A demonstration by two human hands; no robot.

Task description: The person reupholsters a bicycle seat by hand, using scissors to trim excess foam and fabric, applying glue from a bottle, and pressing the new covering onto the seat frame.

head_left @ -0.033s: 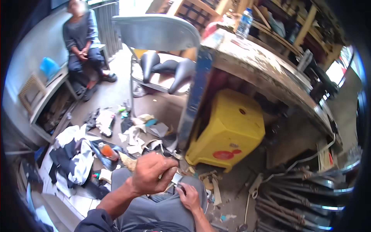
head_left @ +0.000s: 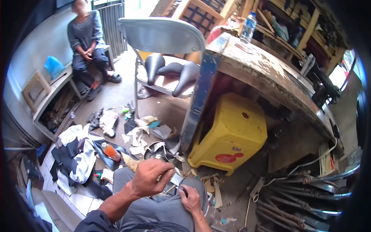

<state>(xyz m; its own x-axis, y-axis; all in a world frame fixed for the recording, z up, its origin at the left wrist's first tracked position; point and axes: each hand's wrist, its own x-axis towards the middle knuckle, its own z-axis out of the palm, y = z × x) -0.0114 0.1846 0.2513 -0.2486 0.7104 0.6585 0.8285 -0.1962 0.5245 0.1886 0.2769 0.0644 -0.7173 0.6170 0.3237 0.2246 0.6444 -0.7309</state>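
My left hand (head_left: 148, 178) hovers over my lap with its fingers pinched shut on a small pale flat piece (head_left: 176, 179). Just right of it, my right hand (head_left: 191, 200) rests on my grey trouser leg (head_left: 154, 210), its fingers closed on a small dark item that I cannot make out. The two hands almost touch. A thin stick-like thing lies on my lap between them.
A yellow plastic stool (head_left: 232, 135) lies under a worn workbench (head_left: 247, 65) with a blue leg. A metal chair (head_left: 162, 36) carries black bicycle saddles (head_left: 170, 69). Rags, scraps and an orange bottle (head_left: 111, 151) litter the floor. A person (head_left: 87, 38) sits at far left. Metal rims (head_left: 305, 208) lie at lower right.
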